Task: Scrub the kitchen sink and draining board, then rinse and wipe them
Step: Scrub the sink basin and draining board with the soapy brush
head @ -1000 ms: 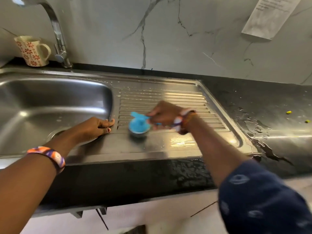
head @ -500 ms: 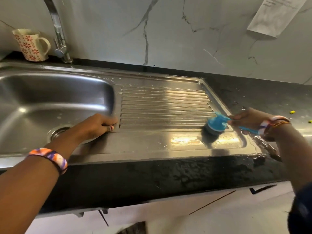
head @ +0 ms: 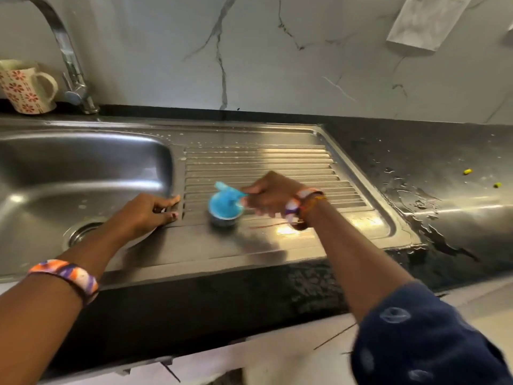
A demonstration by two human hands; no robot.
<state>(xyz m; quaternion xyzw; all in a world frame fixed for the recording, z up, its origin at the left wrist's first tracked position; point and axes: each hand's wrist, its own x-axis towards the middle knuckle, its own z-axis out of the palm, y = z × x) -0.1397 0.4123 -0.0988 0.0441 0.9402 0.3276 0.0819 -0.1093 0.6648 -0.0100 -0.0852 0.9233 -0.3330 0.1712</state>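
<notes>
A steel sink fills the left, with a ribbed draining board to its right. My right hand grips the handle of a blue scrub brush, whose round head presses on the front left part of the board. My left hand rests on the rim between sink and board, fingers lying fairly flat and holding nothing. Soap flecks dot the far ribs.
A tap rises behind the sink with a floral mug left of it. The black counter to the right is wet, with two small yellow bits. A paper hangs on the marble wall.
My right hand has swept the brush from the right end of the draining board back to its left front part. My left hand stays on the rim.
</notes>
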